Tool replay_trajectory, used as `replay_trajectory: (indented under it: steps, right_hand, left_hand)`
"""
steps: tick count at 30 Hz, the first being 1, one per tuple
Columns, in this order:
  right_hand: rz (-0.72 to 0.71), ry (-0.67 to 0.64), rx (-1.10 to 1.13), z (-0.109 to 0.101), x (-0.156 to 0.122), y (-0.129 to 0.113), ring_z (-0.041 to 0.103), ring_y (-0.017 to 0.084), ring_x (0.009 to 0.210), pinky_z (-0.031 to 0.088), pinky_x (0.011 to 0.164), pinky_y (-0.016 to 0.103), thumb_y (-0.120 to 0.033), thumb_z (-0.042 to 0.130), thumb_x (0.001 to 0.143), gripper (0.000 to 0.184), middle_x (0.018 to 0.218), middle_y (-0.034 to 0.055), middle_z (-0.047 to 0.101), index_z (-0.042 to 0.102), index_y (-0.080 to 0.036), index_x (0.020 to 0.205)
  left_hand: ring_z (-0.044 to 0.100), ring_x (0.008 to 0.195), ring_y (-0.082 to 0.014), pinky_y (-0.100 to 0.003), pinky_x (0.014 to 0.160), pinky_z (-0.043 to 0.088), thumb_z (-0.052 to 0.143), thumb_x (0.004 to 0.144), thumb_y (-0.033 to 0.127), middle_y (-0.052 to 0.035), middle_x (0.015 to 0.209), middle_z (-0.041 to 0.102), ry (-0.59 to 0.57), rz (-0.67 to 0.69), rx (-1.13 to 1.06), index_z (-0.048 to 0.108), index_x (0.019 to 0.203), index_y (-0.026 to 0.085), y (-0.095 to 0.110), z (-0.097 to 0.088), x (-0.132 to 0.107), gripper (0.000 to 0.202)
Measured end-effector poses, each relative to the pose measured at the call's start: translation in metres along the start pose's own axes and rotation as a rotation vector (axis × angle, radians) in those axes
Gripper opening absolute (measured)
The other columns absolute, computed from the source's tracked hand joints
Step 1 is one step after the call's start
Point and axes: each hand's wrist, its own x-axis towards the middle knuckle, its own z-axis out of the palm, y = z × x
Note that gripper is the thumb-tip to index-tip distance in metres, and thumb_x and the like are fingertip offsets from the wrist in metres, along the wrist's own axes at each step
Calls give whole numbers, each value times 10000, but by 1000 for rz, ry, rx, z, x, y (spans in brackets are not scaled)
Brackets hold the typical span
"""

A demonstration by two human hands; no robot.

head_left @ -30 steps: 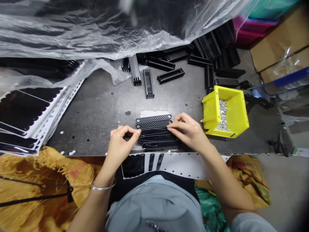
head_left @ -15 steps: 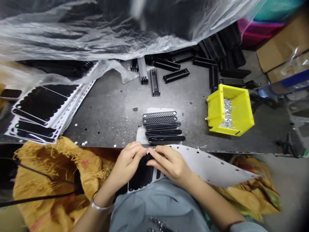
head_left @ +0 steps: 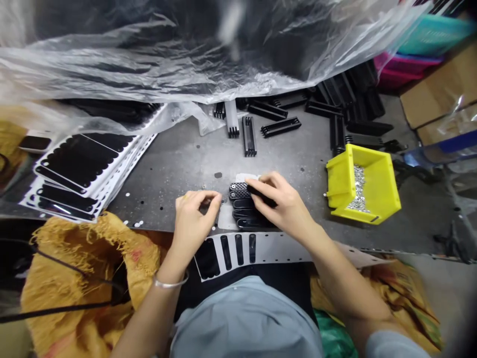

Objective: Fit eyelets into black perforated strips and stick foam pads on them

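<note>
My left hand (head_left: 196, 211) is above the bench's front edge with thumb and fingertips pinched together. Whatever lies between them is too small to make out. My right hand (head_left: 281, 201) reaches over a row of slim black handle-like pieces, its thumb and index finger apart and at the pieces, partly covering them. Two of these are patterned pieces (head_left: 237, 191) with small round metal spots at the ends; below them lie several smooth black pieces (head_left: 246, 215). Under the row is a pale sheet (head_left: 224, 219). A white sheet with black stickers (head_left: 239, 249) hangs before my lap.
A yellow bin (head_left: 378, 194) of small metal parts stands on the right. Loose black parts (head_left: 281, 127) lie at the back under plastic film (head_left: 167, 74). Stacked sticker sheets (head_left: 80, 164) are on the left, above an orange sack (head_left: 93, 278).
My hands have parted from their pinch over the sticker sheet. The right moved up onto the black pieces; the left moved slightly up. The sheet now shows strips that the hands hid before.
</note>
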Motion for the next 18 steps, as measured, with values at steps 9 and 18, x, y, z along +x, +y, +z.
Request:
replay_trajectory:
  steps: [9,18]
  right_hand:
    - [-191,-125,-29,18,15,18,640,197,928,540,836,378,-198,603,1031,158,1052,70,739,760,-212,1020]
    - [-140,-150,-63,24,17,12,599,205,920,544,828,378,-209,566,1048,214,1051,77,747,779,-215,1029]
  left_hand:
    - [694,839,-207,-404,959,450,668,944,345,19,836,801,-121,-84,-263,799,900,279,-10,20,18,153]
    - [680,825,-206,-415,971,445,686,919,353,15,814,779,-129,-130,-227,783,836,271,-4,22,21,152]
